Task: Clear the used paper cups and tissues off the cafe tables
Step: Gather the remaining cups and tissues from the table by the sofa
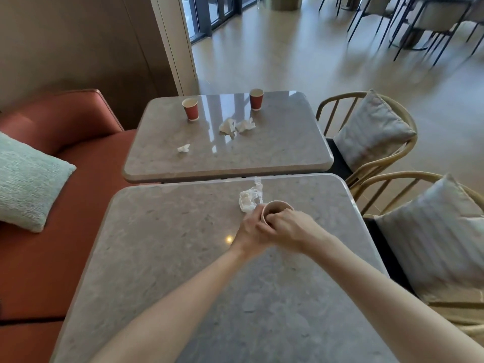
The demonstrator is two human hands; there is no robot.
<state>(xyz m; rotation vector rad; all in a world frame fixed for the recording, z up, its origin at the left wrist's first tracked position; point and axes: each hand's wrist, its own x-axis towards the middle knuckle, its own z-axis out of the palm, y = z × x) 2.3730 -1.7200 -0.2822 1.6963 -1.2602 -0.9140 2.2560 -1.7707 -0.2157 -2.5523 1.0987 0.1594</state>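
Paper cup (278, 210) sits on the near counter (170, 258), both hands on it: left hand (252, 230) wrapped round the side to steady it, right hand (290, 226) with fingers curled at the rim, apparently stuffing something in. Crumpled tissue (250, 199) lies just beside. Far counter (275, 150) carries two red cups (190, 109) and more tissues (237, 126).

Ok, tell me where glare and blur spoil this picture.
Head view: window glare streaks the far table between the red cups; a small light spot sits on the near table beside the left hand; the far chairs are smeared; table edges bow from wide-angle distortion.
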